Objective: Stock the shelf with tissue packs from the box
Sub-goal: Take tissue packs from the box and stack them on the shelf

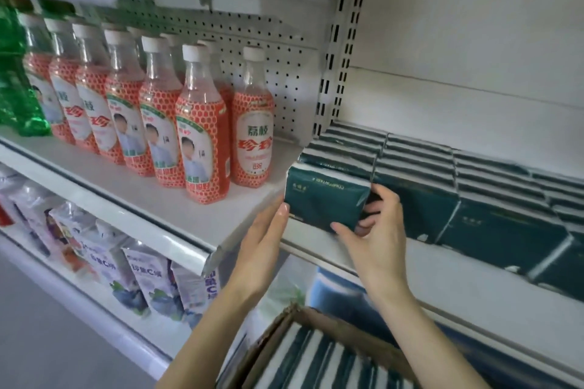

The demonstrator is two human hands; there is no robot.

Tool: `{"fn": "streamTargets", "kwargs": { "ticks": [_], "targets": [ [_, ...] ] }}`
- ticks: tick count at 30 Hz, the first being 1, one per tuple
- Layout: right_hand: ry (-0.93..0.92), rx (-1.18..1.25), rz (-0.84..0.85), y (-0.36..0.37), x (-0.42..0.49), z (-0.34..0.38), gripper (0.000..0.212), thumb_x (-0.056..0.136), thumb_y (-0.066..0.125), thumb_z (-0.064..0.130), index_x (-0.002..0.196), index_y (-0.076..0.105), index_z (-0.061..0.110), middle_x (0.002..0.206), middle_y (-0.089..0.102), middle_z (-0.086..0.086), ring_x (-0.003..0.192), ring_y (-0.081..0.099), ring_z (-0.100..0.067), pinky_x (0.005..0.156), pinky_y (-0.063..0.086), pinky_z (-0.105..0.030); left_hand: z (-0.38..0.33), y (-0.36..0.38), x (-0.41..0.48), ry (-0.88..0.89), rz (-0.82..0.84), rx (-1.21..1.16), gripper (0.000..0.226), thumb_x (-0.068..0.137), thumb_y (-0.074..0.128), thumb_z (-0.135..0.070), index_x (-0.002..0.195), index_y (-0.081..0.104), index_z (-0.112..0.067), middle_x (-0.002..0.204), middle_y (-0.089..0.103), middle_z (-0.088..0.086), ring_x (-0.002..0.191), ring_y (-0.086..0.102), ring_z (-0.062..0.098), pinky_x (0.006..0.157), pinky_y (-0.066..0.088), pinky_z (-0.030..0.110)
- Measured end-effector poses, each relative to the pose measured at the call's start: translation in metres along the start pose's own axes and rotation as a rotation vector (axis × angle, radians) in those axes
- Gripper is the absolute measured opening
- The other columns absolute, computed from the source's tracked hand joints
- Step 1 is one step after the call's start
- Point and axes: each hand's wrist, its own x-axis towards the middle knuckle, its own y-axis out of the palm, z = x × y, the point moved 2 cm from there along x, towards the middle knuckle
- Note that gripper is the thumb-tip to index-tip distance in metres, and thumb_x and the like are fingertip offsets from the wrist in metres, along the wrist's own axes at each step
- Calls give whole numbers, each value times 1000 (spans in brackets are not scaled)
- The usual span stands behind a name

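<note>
Store shelving, white metal with a pegboard back. Dark green tissue pack (325,196) is at the left front end of the right-hand shelf (319,246), at the head of the leftmost row; cannot tell if it is fully set down on the board.

Right hand (376,230) grips the pack's right end: thumb (343,227) on the lower front face, other fingers (377,194) curled round the right side into the gap next to the neighbouring pack. Left hand (262,240) is flat with fingers straight and together, fingertips touching the pack's lower left corner, holding nothing.

Stocked packs (474,186) of the same green fill the shelf behind and to the right, in rows, white-striped tops showing. Cardboard box (325,324) is below the hands at the bottom edge, flaps open, with more packs in it (316,360) standing on edge.

Left bay, same level: red-labelled drink bottles (202,135) with white caps in rows, green bottles (19,88) at far left. The shelf under that holds purple-and-white pouches (148,278).
</note>
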Motion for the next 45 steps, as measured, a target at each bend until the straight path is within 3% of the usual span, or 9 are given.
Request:
{"fn": "streamTargets", "kwargs": {
  "ticks": [3, 6, 12, 25, 32, 36, 40, 43, 45],
  "targets": [
    [19, -1, -42, 0, 0, -1, 72, 70, 82, 4, 126, 42, 24, 100, 47, 3, 78, 51, 2, 67, 45, -10, -2, 4, 5, 20, 7, 96, 28, 93, 44, -47, 120, 44, -52, 115, 48, -46, 110, 37, -31, 86, 26, -6],
    [-15, -53, -27, 2, -1, -3, 69, 73, 81, 6, 128, 42, 20, 101, 49, -1, 78, 51, -1, 68, 44, -7, 0, 6, 9, 62, -49, 142, 38, 91, 48, -59, 127, 41, -49, 129, 46, -34, 122, 39, -18, 99, 29, 9],
    [-57, -101, -71, 3, -3, 0, 55, 78, 78, 11, 120, 43, 19, 93, 51, 0, 75, 54, -4, 66, 44, -6, 5, 10, 6, 51, -95, 131, 45, 78, 45, -69, 109, 47, -36, 121, 58, -17, 118, 51, -3, 102, 42, 29],
    [-59, -120, -102, 4, -3, -2, 35, 87, 68, 18, 114, 45, 19, 84, 53, 2, 72, 59, -9, 63, 52, -26, 4, 16, 10, -2, -90, 100, 25, 88, 46, -59, 105, 54, -42, 105, 58, -38, 104, 49, -20, 84, 36, 4],
    [-29, -121, -96, 4, -3, 0, 23, 94, 58, 27, 105, 38, 29, 83, 56, 5, 71, 55, 0, 61, 41, -6, 6, 17, 11, -7, -69, 97, 31, 83, 42, -58, 109, 54, -47, 126, 56, -22, 118, 46, -11, 98, 35, 19],
    [-25, -122, -109, 4, -3, 0, 24, 92, 60, 29, 106, 42, 23, 79, 53, 6, 68, 54, -3, 60, 42, -8, 6, 16, 11, 6, -82, 87, 37, 83, 42, -55, 115, 55, -41, 128, 56, -19, 118, 46, -12, 93, 34, 8],
    [-78, -120, -203, 1, -6, 2, 31, 90, 64, 28, 111, 46, 15, 77, 47, 2, 62, 50, -7, 61, 40, -8, 9, 16, 10, 33, -102, 126, 41, 89, 44, -52, 124, 56, -34, 136, 51, -18, 126, 43, -7, 105, 33, 20],
    [-118, -111, -245, -1, -9, 6, 34, 89, 66, 26, 111, 46, 11, 78, 42, 0, 63, 44, -8, 61, 38, -9, 8, 14, 4, 64, -122, 174, 28, 99, 47, -41, 125, 55, -33, 131, 43, -30, 117, 35, -25, 95, 27, 8],
    [-124, -107, -216, -2, -9, 7, 32, 89, 66, 26, 109, 45, 12, 78, 39, 3, 65, 41, -7, 60, 37, -11, 4, 11, -7, 86, -128, 207, 36, 98, 46, -43, 129, 56, -29, 137, 39, -26, 122, 34, -20, 89, 25, 0]
  ]
}}
